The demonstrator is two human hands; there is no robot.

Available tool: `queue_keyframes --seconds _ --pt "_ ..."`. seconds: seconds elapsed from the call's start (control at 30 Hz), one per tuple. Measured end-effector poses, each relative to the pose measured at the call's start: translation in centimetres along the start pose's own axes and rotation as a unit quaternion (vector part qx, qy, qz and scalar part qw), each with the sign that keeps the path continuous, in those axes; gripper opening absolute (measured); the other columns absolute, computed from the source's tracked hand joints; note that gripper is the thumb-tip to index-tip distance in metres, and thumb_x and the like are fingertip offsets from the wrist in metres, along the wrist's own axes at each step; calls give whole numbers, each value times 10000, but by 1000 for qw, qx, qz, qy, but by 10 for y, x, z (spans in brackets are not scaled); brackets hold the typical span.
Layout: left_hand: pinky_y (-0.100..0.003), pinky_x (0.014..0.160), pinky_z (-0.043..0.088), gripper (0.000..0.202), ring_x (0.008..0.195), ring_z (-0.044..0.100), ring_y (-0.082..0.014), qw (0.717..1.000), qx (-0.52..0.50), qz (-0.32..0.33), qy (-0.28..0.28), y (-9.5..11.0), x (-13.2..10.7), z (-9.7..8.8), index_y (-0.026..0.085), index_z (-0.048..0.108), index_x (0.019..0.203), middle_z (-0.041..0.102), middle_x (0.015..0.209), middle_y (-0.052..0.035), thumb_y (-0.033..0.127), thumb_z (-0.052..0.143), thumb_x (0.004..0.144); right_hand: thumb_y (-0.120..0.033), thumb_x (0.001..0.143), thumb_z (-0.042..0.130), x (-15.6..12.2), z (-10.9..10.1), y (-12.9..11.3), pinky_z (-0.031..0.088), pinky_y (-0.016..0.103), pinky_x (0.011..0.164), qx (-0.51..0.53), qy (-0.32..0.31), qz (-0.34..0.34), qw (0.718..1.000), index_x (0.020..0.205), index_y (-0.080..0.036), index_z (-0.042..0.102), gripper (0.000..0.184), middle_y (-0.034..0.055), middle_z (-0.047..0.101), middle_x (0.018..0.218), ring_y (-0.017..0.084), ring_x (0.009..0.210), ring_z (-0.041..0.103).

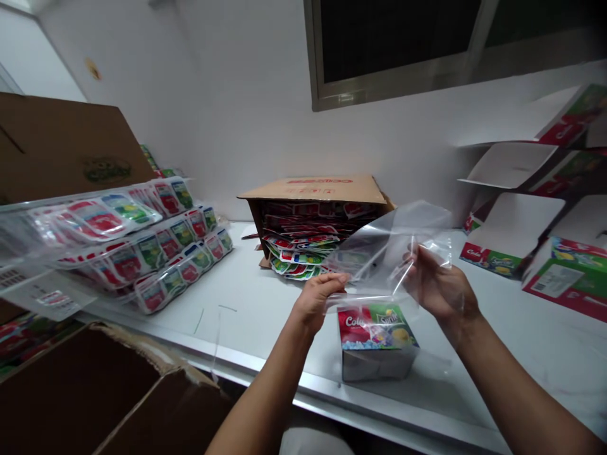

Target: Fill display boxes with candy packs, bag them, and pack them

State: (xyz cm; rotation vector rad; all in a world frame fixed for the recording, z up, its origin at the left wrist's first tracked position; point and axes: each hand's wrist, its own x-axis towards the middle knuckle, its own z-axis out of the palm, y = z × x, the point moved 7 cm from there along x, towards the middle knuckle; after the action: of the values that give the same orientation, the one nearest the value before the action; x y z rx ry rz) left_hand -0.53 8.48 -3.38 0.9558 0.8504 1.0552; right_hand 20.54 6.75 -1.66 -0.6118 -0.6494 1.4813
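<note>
Both my hands hold a clear plastic bag up over the white table. My left hand pinches the bag's lower left edge, fingers closed. My right hand grips its right side with the fingers curled round the film. Just below the bag a small printed box, red and green on top, stands on the table near the front edge, between my wrists.
A brown carton lying on its side spills red and green packets behind the bag. Bagged packet stacks lie at the left. Open printed cartons stand at the right. A big open cardboard box sits low at the front left.
</note>
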Motion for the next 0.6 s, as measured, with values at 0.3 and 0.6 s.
queue_keyframes --seconds 0.3,0.6 --pt "-271 540 500 450 567 677 -182 993 11 113 36 47 11 -2 217 447 794 712 721 -7 523 754 670 -671 849 471 4 -25 9 566 342 675 -27 30 68 997 902 -191 680 526 117 739 940 237 806 701" --pt "-361 738 553 588 839 713 -265 998 -43 -5 37 13 -9 -1 165 621 1000 728 910 -121 673 665 707 -326 596 883 -12 -32 27 495 227 589 -173 63 -12 983 839 -178 652 366 -1 680 728 131 649 630"
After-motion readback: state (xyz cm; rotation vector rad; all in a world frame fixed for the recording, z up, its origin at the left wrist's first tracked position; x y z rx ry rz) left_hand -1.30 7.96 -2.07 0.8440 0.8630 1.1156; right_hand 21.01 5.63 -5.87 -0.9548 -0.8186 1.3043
